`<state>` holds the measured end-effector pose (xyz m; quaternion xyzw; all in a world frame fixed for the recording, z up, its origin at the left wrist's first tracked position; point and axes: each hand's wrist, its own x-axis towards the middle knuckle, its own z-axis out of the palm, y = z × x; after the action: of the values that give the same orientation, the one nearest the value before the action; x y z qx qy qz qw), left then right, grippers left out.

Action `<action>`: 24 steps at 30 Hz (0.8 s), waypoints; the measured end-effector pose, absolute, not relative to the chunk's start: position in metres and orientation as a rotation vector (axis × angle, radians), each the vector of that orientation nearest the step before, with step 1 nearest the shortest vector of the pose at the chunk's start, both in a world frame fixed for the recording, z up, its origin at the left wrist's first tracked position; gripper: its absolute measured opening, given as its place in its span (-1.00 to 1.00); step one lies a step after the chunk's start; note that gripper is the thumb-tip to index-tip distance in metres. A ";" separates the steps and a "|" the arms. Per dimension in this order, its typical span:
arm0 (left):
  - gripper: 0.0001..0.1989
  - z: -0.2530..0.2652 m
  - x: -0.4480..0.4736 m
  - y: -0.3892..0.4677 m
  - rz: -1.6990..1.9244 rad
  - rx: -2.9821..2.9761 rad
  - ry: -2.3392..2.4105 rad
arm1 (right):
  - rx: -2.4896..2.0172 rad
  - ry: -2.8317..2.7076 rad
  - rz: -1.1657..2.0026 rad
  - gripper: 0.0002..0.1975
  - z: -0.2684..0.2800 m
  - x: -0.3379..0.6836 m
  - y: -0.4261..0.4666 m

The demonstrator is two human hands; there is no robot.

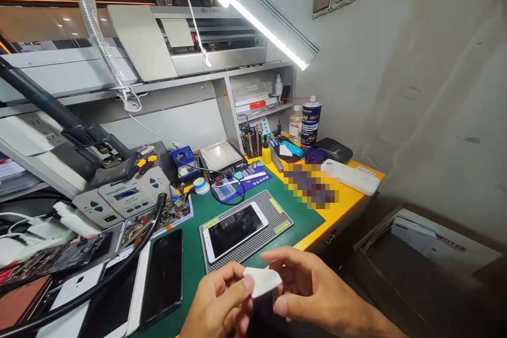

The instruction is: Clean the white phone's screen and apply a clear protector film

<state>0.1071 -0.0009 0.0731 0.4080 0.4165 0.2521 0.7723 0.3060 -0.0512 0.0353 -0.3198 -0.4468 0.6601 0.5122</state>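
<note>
My left hand [225,298] pinches a small folded white wipe [262,281] between thumb and fingers, near the front edge of the bench. Just to the right of the wipe, my right hand [309,285] is half curled with thumb and forefinger apart. Whether its hidden fingers touch the wipe I cannot tell. Beyond both hands a white-framed phone or small tablet [236,229] with a dark screen lies face up on a grey perforated pad [273,211]. That pad rests on a green mat [304,217].
At left are a grey control station [127,198], a tray of small parts [174,216], a black cable [146,245] and a dark phone [162,274]. A spray can [311,124], yellow bottle [266,152] and white case [352,177] stand or lie behind. A lamp [265,21] hangs overhead.
</note>
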 end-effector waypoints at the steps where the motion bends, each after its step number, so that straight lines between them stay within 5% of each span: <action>1: -0.53 0.074 0.108 -0.001 0.543 0.843 0.897 | -0.784 -1.106 1.541 -0.42 0.039 0.306 -0.052; 6: -0.58 0.070 0.110 -0.002 0.517 0.724 0.882 | -1.069 -1.388 1.193 -0.82 0.053 0.306 -0.052; 11: -0.63 0.072 0.112 -0.008 0.523 0.657 0.860 | -1.018 -1.442 1.095 -0.70 0.051 0.308 -0.056; 15: -0.63 0.070 0.113 -0.015 0.484 0.655 0.832 | -0.970 -1.508 1.043 -0.80 0.056 0.306 -0.058; 24: -0.36 0.063 0.107 -0.025 0.730 0.930 0.821 | -1.088 -1.200 1.604 -0.65 0.067 0.300 -0.045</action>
<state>0.1074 -0.0253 0.0627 0.4260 0.3758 0.3342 0.7520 0.3000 -0.0447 0.0668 -0.4337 -0.4783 0.6393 0.4177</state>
